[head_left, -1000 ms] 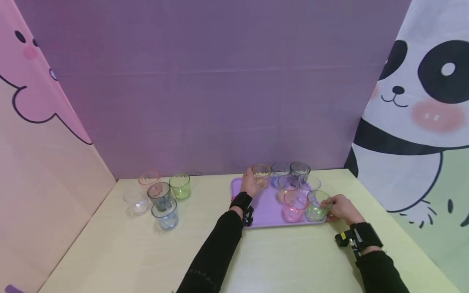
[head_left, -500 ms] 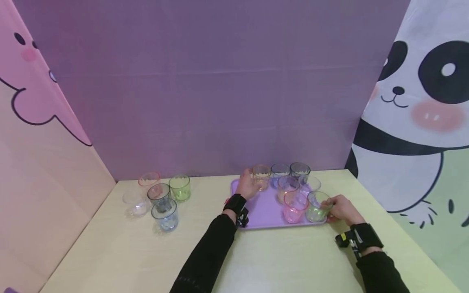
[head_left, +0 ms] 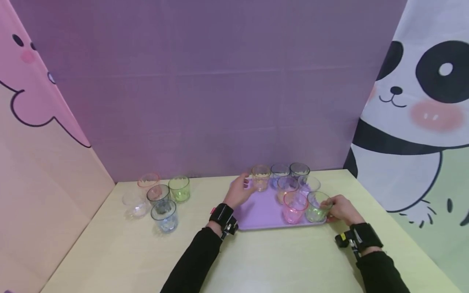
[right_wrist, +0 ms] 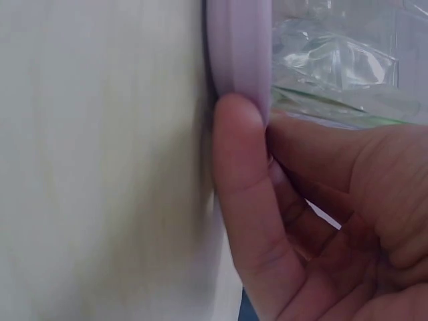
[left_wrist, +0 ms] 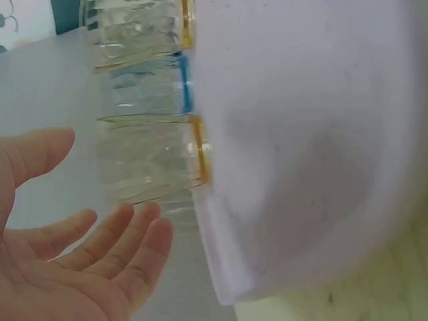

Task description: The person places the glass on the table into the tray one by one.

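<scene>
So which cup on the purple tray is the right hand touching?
The green cup, at the tray's near right corner beside the pink cup. The right hand's fingers curl against it; the other tray cups stand farther back, untouched.

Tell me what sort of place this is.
Probably a staged recording booth, not a home: a table boxed in by a plain purple backdrop and cartoon panda and pink-animal panels, with only tinted glasses and a tray set out.
</scene>
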Tool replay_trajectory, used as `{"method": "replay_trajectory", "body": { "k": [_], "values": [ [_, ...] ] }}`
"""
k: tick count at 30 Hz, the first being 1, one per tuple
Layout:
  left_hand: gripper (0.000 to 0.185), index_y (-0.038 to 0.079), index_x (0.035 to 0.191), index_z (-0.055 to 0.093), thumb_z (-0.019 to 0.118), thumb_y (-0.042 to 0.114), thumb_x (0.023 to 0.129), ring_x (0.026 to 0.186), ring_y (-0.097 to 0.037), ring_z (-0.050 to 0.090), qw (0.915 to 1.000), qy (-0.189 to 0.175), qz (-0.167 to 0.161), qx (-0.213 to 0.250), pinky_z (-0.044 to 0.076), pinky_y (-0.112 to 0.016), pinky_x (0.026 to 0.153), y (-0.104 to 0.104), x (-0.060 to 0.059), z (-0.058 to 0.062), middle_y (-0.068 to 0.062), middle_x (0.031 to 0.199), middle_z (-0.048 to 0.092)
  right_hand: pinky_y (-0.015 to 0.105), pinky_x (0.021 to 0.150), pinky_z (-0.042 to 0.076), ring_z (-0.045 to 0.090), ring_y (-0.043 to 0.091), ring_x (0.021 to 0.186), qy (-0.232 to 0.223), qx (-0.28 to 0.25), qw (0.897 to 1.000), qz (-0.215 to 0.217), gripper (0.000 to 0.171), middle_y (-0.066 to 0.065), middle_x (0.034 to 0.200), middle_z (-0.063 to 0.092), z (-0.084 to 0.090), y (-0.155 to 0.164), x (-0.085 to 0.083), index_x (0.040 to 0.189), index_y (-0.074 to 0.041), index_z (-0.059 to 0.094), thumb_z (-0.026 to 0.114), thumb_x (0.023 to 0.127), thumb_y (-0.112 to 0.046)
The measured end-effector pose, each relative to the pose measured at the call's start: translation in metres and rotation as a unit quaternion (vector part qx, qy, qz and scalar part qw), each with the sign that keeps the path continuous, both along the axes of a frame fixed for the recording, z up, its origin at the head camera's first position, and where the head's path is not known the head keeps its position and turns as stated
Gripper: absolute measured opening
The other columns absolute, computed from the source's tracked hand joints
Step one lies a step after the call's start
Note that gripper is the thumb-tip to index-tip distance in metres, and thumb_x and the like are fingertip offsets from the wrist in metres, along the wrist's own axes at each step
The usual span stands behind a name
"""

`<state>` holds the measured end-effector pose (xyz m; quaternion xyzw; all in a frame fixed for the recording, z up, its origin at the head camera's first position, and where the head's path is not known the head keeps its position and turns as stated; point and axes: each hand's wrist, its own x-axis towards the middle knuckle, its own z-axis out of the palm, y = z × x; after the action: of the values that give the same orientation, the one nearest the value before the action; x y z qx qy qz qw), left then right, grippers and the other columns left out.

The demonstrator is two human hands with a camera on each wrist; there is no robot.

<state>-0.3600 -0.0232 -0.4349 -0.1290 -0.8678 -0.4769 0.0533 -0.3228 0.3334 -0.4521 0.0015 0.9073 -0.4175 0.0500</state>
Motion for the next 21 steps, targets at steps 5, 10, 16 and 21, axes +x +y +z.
{"method": "replay_trajectory", "body": {
  "k": [5,10,16,21],
  "values": [
    [0.058,0.000,0.138,0.049,0.067,0.032,0.092,0.115,-0.038,0.060,0.9998,0.006,-0.017,-0.006,0.051,-0.047,0.096,-0.009,0.010,0.005,-0.023,0.125,0.061,0.033,0.060,0.060,0.065,0.015,0.068,0.005,0.009,1.000,0.001,0.037,0.039,0.122,0.056,0.001,0.001,0.001,0.110,0.018,0.063,0.056,0.073,0.017],
    [0.052,0.002,0.135,0.053,0.066,0.028,0.093,0.116,-0.034,0.060,0.9990,0.022,-0.021,-0.034,0.050,-0.046,0.098,-0.020,0.017,0.012,-0.020,0.124,0.064,0.032,0.059,0.060,0.065,0.015,0.066,0.009,0.011,1.000,0.006,0.037,0.040,0.121,0.057,0.000,0.002,0.002,0.109,0.018,0.063,0.056,0.072,0.018],
    [0.049,0.002,0.133,0.057,0.066,0.028,0.093,0.115,-0.030,0.061,0.9954,0.047,0.001,-0.083,0.050,-0.044,0.098,-0.039,0.029,0.021,-0.017,0.123,0.066,0.032,0.058,0.060,0.065,0.015,0.067,0.008,0.011,1.000,0.006,0.039,0.040,0.122,0.056,0.000,0.002,0.000,0.109,0.018,0.063,0.055,0.071,0.019],
    [0.040,0.002,0.123,0.063,0.067,0.025,0.091,0.112,-0.032,0.063,0.9900,0.079,0.015,-0.116,0.051,-0.046,0.096,-0.058,0.037,0.022,-0.017,0.119,0.068,0.032,0.059,0.060,0.065,0.015,0.067,0.008,0.014,1.000,0.006,0.038,0.040,0.123,0.055,-0.001,0.002,-0.001,0.110,0.018,0.063,0.054,0.073,0.018]
  ]
}}
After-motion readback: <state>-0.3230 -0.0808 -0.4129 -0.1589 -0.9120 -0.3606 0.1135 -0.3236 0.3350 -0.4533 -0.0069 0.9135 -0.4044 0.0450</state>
